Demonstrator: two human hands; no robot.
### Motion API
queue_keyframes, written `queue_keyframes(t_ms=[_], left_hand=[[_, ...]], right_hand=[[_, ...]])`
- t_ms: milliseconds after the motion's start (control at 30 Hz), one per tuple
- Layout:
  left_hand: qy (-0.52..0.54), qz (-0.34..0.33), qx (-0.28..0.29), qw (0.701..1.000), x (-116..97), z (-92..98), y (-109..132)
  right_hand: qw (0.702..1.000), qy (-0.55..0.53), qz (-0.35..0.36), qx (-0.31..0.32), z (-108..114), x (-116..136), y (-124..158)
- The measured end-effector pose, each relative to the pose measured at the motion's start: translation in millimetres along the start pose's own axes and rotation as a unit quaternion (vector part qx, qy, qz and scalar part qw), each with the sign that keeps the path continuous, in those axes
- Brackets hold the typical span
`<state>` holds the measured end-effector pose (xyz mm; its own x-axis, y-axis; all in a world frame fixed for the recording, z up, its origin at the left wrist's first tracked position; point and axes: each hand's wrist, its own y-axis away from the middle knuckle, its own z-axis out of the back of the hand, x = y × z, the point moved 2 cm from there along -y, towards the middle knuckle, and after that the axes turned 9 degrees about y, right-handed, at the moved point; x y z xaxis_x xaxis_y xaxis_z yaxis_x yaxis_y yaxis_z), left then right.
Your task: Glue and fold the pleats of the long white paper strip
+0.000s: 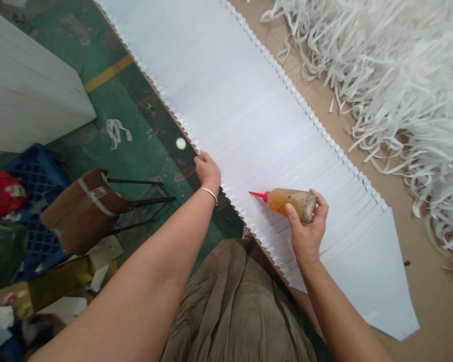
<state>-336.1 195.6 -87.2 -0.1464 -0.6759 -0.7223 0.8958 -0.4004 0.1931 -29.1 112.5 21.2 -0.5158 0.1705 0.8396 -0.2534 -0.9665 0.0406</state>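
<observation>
A long row of overlapping white paper sheets (226, 90) runs diagonally over the table, fanned so that their edges form close steps. My right hand (309, 236) grips a squeeze glue bottle (281, 201) around its smudged base. The bottle lies nearly level above the sheets, its red nozzle (257, 194) pointing left and its contents amber. At the near edge of the row is my left hand (208, 171), a bracelet on its wrist. Its fingers are curled closed against the sheet edges, and what they pinch is hidden.
A large heap of white paper strips (392, 65) covers the table's far right. On the green floor to the left are a padded stool (86, 211), a blue crate (38, 171) with bags, and a loose white strip (115, 131). A large white block (30, 85) stands at upper left.
</observation>
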Motion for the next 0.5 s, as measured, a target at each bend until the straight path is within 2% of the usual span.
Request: queue_keyframes(t_ms=[200,267,367,433,500], left_hand=[[0.002,0.0,-0.003,1.0,-0.8,0.7,1.0],[-0.001,0.004,-0.004,1.0,-1.0,0.7,0.8],[-0.008,0.004,-0.003,1.0,-1.2,1.0,0.4],[-0.012,0.004,-0.002,1.0,-0.6,1.3,0.0],[-0.012,0.003,-0.001,1.0,0.7,1.4,-0.6]], right_hand=[[0.994,0.03,0.099,0.02,-9.1,13.6,17.8],[0.989,0.015,0.144,0.031,-5.1,11.9,15.0],[0.967,-0.019,0.25,0.035,11.0,11.3,-3.0],[0.955,-0.019,0.295,-0.006,27.2,12.7,-25.8],[0.962,0.004,0.258,-0.091,44.3,12.3,-57.3]])
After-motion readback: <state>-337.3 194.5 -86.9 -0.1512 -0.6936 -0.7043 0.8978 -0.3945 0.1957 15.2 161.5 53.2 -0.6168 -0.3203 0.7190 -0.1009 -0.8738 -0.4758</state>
